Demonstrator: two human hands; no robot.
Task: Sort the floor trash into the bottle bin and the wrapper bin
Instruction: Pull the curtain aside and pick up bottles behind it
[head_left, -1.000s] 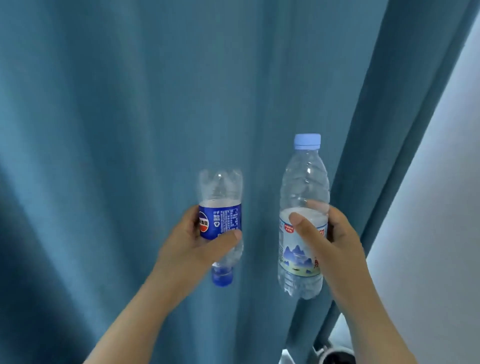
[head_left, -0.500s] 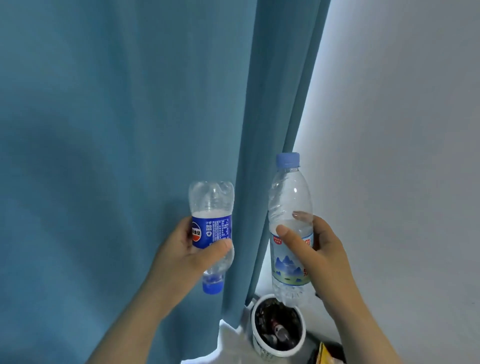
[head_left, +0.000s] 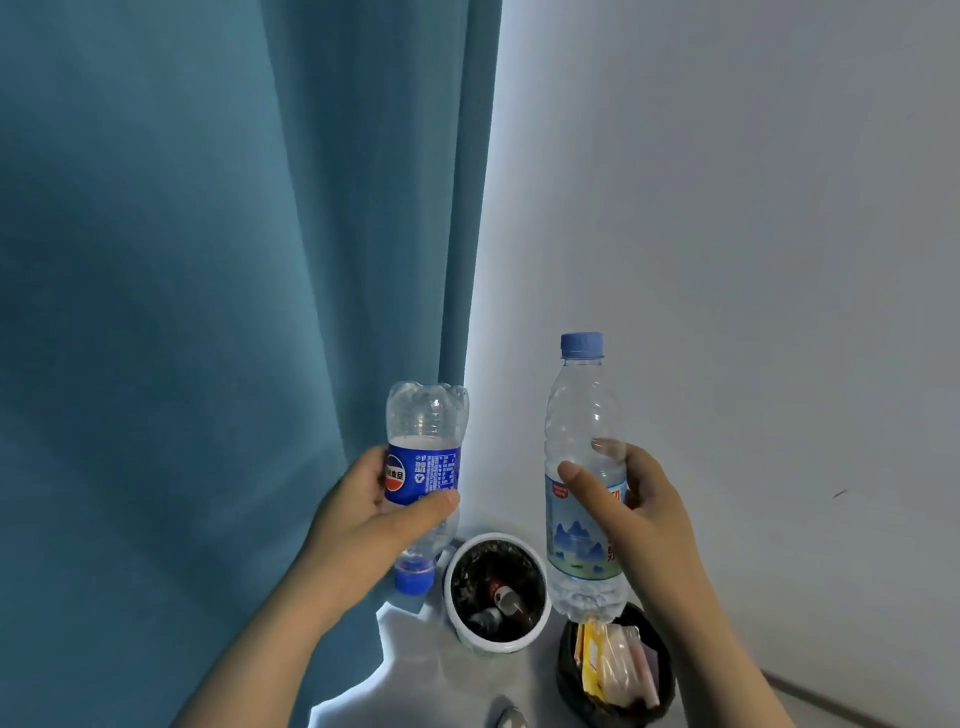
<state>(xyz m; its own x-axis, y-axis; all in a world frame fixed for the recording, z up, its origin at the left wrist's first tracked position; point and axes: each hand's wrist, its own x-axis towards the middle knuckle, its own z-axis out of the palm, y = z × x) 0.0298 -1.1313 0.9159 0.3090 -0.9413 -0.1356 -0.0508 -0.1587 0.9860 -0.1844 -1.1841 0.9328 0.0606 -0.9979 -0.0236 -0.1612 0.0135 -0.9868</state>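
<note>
My left hand (head_left: 371, 519) grips an empty cola bottle (head_left: 425, 452) with a blue label, held upside down with its blue cap at the bottom. My right hand (head_left: 631, 512) grips a taller clear water bottle (head_left: 582, 415) upright, blue cap on top. Below and between them on the floor stands a white bin (head_left: 462, 631) with bottles inside it. To its right sits a black bin (head_left: 566, 675) holding yellow and pink wrappers. The water bottle's base hangs just above the black bin's near rim.
A teal curtain (head_left: 234, 260) fills the left half and reaches the floor beside the white bin. A pale wall (head_left: 753, 234) rises behind both bins. A small grey object (head_left: 511, 719) lies on the floor at the bottom edge.
The view has swung right and down: the curtain slid left, the wall now fills the right, and both bins have come fully into sight. Both hands keep their bottles.
</note>
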